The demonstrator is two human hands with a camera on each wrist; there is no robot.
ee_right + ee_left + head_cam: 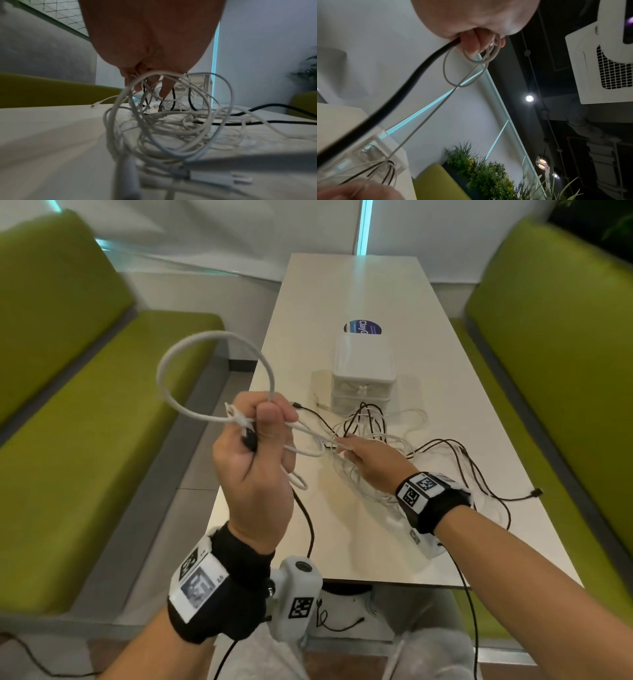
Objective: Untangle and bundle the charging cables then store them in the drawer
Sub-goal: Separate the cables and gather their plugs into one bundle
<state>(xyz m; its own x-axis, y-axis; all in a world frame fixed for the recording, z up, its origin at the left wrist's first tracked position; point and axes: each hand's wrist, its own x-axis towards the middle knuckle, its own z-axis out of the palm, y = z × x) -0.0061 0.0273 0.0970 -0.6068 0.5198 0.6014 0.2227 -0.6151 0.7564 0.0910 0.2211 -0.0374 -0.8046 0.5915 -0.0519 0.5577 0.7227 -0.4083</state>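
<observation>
My left hand [260, 433] is raised above the table's left edge. It grips a loop of white cable [164, 364] together with a black cable [310, 529] that hangs down from the fist. In the left wrist view the black cable [412, 75] and white loops [447, 75] leave the closed fingers [471, 44]. A white strand runs from that fist down to my right hand [342, 446], whose fingertips pinch into the tangle of white and black cables [376, 436] on the table. In the right wrist view the fingers [164, 90] sit among the coils [171, 121].
A small white drawer unit [363, 364] stands just behind the tangle on the white table [342, 285], its drawers closed. Black cable ends trail to the right edge [536, 492]. A white plug adapter [214, 177] lies near my right wrist. Green benches [85, 422] flank the table.
</observation>
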